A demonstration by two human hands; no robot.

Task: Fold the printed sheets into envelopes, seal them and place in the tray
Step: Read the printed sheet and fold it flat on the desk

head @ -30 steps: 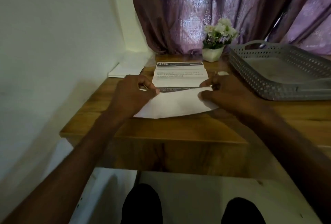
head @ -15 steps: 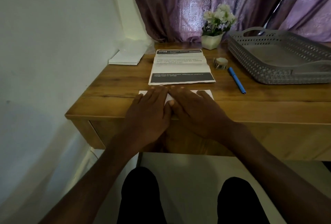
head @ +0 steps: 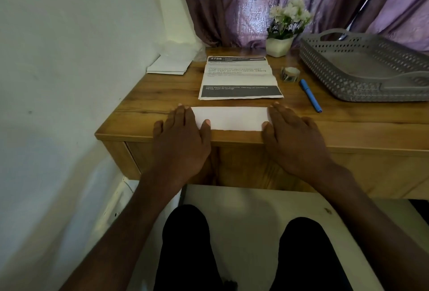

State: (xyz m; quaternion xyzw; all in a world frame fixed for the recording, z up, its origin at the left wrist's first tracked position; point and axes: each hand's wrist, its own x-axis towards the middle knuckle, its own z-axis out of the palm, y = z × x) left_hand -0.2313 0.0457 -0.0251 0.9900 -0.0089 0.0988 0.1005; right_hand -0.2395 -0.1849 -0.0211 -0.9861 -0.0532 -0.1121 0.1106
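Observation:
A folded white sheet point(head: 232, 118) lies flat at the front edge of the wooden desk point(head: 348, 125). My left hand point(head: 181, 137) rests palm down on its left end, fingers spread. At the right end my right hand point(head: 294, 137) presses flat in the same way. Behind the folded sheet lies a stack of printed sheets point(head: 239, 79) with a dark band across the bottom. White envelopes point(head: 169, 65) sit at the desk's far left. The grey perforated tray point(head: 362, 86) stands at the right with nothing visible inside.
A roll of clear tape point(head: 290, 74) and a blue pen point(head: 310, 98) lie between the printed stack and the tray. A small white pot of flowers point(head: 282, 35) stands by the purple curtain. A white wall borders the desk on the left.
One second ago both hands were folding the sheet over. Then they pressed together on its middle. Now they have slid apart to its two ends, leaving the folded sheet flat.

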